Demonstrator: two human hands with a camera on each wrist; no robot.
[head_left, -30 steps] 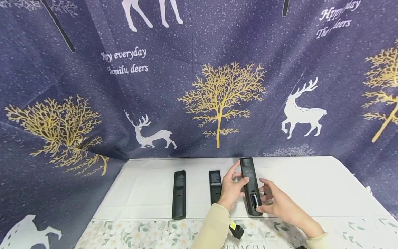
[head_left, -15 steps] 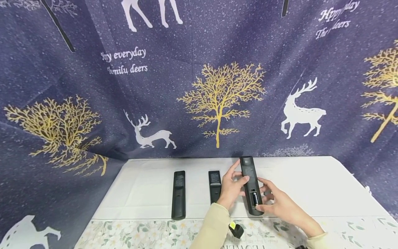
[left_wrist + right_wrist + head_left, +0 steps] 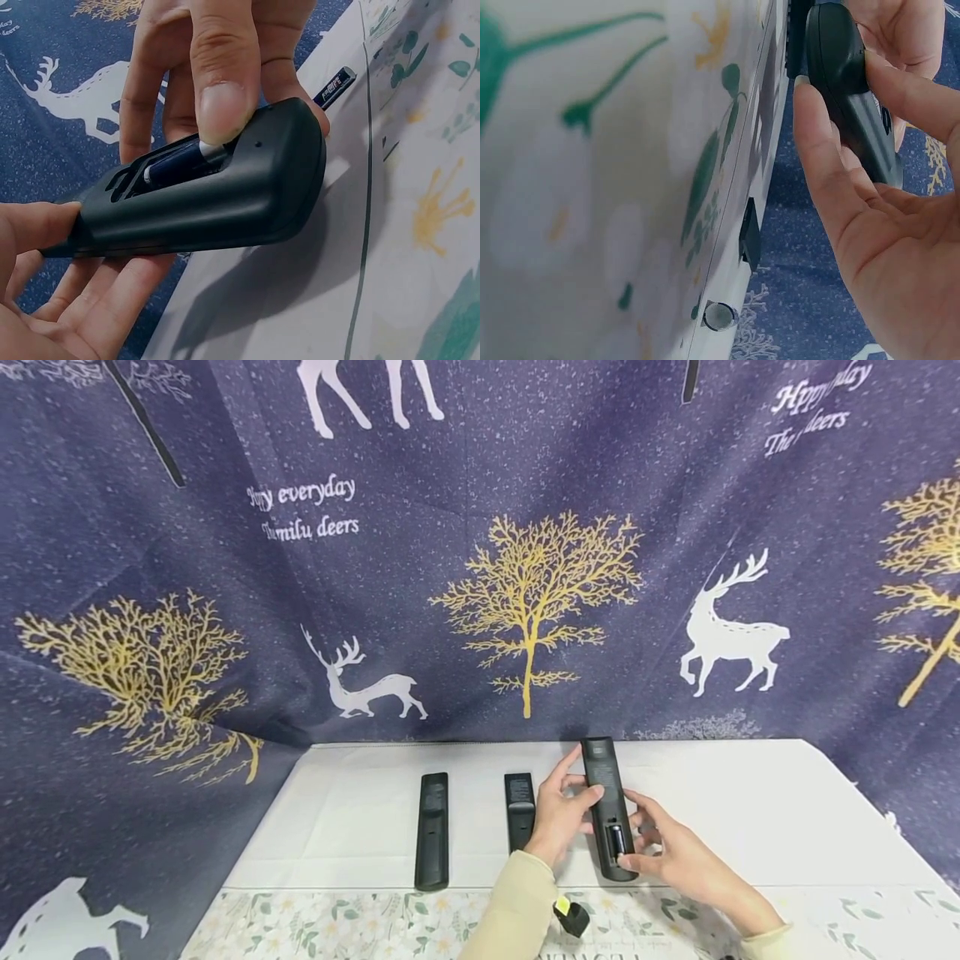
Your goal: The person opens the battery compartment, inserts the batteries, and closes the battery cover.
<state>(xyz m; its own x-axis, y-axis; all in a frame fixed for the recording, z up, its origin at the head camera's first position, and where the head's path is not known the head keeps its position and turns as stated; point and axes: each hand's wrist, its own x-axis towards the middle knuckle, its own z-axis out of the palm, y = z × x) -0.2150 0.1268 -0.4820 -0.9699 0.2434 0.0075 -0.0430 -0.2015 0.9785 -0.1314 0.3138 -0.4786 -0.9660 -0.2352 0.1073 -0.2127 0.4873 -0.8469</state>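
A black remote control (image 3: pixel 606 802) is held back-side up over the white cloth, its battery bay open. My left hand (image 3: pixel 558 817) grips its left side, thumb across the back. The right hand (image 3: pixel 671 856) holds the lower end with fingers along the right edge. In the left wrist view, the right thumb presses the silver end of a dark blue battery (image 3: pixel 176 171) lying in the bay. Beyond that hand, a loose battery (image 3: pixel 335 87) lies on the cloth. The right wrist view has a small black flat piece (image 3: pixel 750 235) and a round battery end (image 3: pixel 720 316) near the table edge.
Two more black remotes lie face down: the left remote (image 3: pixel 431 831) and the middle remote (image 3: pixel 519 802), whose lower end the left hand partly hides. A floral cloth (image 3: pixel 337 922) covers the near side. A dark blue deer-print curtain (image 3: pixel 465 610) hangs behind.
The battery in the bay looked bright and silvery a second ago and now shows darker. Both hands keep their hold, with only a slight shift of the remote control.
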